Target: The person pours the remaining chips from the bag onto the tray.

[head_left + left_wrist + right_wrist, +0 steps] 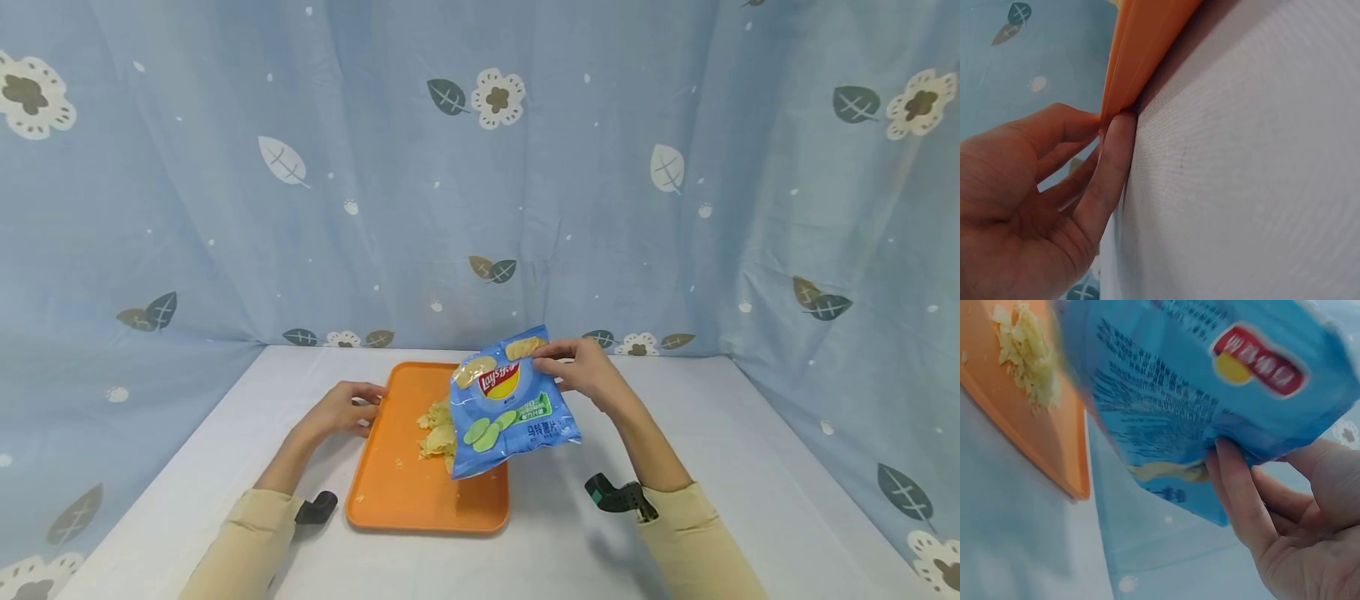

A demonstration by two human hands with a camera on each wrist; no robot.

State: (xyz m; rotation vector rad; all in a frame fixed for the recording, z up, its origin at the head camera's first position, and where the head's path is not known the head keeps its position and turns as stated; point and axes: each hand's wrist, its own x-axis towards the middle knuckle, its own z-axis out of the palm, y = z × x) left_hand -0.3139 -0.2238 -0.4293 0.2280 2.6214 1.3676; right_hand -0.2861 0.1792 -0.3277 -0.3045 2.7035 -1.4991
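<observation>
Sleeves are worn. The bag's right edge is pinched by the right hand, the tray's left rim by the left hand.

1 blue bag tilts partly over 1 orange tray bearing heaped yellow chips.

"Lay's", "马铃薯片" on blue bag

Both forearms reach forward — left hand pinching low, right hand pinching, raised.
</observation>
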